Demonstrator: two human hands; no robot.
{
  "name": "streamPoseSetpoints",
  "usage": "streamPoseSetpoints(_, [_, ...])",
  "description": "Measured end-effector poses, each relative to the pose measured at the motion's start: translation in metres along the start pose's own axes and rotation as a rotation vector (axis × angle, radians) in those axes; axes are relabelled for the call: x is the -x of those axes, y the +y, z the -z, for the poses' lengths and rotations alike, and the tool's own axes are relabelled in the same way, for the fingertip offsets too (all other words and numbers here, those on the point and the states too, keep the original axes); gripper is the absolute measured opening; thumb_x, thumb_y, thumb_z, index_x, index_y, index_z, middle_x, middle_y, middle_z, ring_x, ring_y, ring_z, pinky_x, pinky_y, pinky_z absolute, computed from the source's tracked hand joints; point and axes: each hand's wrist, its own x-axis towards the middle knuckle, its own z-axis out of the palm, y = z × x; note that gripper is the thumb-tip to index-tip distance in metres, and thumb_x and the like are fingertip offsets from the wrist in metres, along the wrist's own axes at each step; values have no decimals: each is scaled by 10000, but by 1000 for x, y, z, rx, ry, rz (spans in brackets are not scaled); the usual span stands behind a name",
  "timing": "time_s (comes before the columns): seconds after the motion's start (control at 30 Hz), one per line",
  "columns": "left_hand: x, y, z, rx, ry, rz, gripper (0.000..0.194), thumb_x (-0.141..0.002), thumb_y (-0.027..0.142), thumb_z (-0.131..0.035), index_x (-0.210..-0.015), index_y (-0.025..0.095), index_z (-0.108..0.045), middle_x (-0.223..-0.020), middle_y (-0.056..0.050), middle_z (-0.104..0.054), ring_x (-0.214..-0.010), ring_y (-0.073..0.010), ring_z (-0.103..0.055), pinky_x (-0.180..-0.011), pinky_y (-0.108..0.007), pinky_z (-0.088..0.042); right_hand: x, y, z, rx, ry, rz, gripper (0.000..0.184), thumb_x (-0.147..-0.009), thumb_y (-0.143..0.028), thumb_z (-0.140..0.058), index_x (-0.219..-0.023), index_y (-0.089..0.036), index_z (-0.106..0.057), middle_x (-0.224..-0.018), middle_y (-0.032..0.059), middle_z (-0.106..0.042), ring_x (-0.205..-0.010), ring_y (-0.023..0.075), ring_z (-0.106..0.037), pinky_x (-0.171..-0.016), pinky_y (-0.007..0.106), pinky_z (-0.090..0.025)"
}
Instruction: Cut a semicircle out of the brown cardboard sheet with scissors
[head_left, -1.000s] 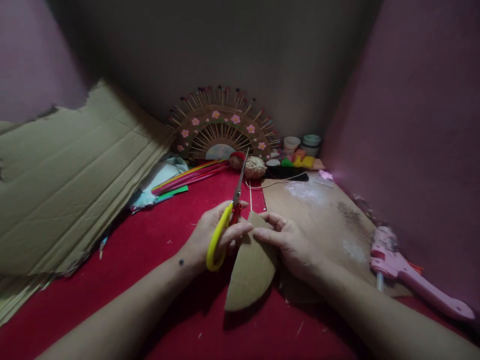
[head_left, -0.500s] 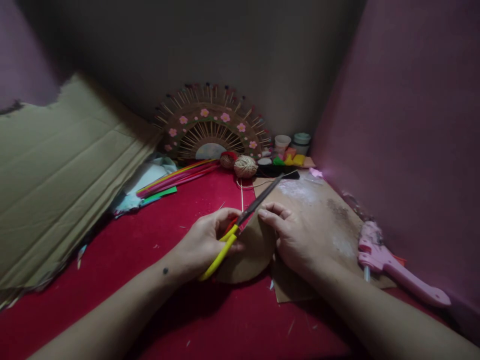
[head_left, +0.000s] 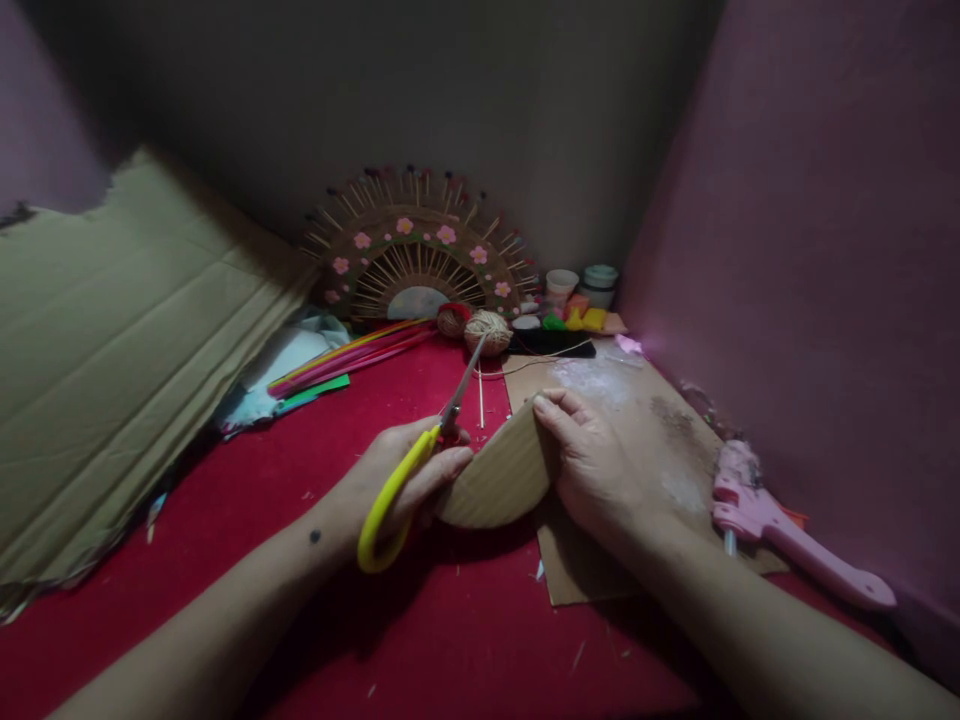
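Observation:
My left hand (head_left: 416, 475) is closed on yellow-handled scissors (head_left: 390, 505), whose blades point up and away towards a ball of twine. The thumb of that same hand also rests at the left end of a half-round cardboard piece (head_left: 499, 475). At the piece's upper right corner, my right hand (head_left: 592, 455) pinches the cardboard between thumb and fingers. The piece is tilted above the red table surface (head_left: 420, 640), its straight edge facing up and away from me. The fingers behind the cardboard are partly hidden.
A stick fan with pink flowers (head_left: 420, 235) stands at the back, with twine (head_left: 489, 332) before it. Large cardboard (head_left: 135, 380) leans at left. On the right, a pink glue gun (head_left: 795, 545) lies over a flat cardboard sheet (head_left: 630, 440). Coloured strips (head_left: 345, 362) lie back left.
The scissors have swung left and down, off the cardboard piece. Both hands have tilted the piece, so its face now turns more towards me.

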Motion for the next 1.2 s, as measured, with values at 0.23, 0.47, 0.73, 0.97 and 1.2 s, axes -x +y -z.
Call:
streamPoseSetpoints(0.23, [-9,-32,10,-27,116,4,362,-817,518,-580,-1022,221,-607,-615,-4,-602,-486,-150,-535,-436,-239,-389,2,-21,-1,111,79,155,109,-773,-304,-647,-777,-227,-569,-678,-50,-555,-604,114,-490,-552,239,-390])
streamPoseSetpoints(0.47, [4,2,18,-678,-141,-64,422,-872,379,-409,-1243,186,-466,-821,-60,-690,-723,-241,-658,-641,-313,-470,-10,-14,6,36,82,195,189,-759,-362,-667,-821,-227,-550,-677,-59,-557,-568,102,-507,-511,226,-410])
streamPoseSetpoints(0.73, [8,6,7,-1117,-236,-61,541,-909,277,-235,-1423,109,-226,-1003,-159,-701,-848,-328,-696,-681,-384,-484,-9,-11,3,16,32,229,173,-762,-338,-667,-826,-225,-553,-736,-50,-589,-619,109,-550,-561,243,-447])
streamPoseSetpoints(0.97, [11,9,1,-1201,-198,-99,535,-924,293,-198,-1406,73,-270,-1061,-193,-688,-806,-331,-699,-647,-402,-496,-4,-15,2,88,23,234,165,-772,-334,-652,-831,-213,-557,-728,-43,-568,-623,101,-517,-547,230,-423])
streamPoseSetpoints(1.2, [12,6,-2,-1212,-192,-119,553,-893,259,-247,-1415,83,-289,-1144,-216,-663,-836,-325,-701,-679,-397,-511,-2,-13,2,37,20,193,191,-772,-344,-660,-828,-219,-527,-661,-59,-559,-543,87,-500,-500,218,-401])
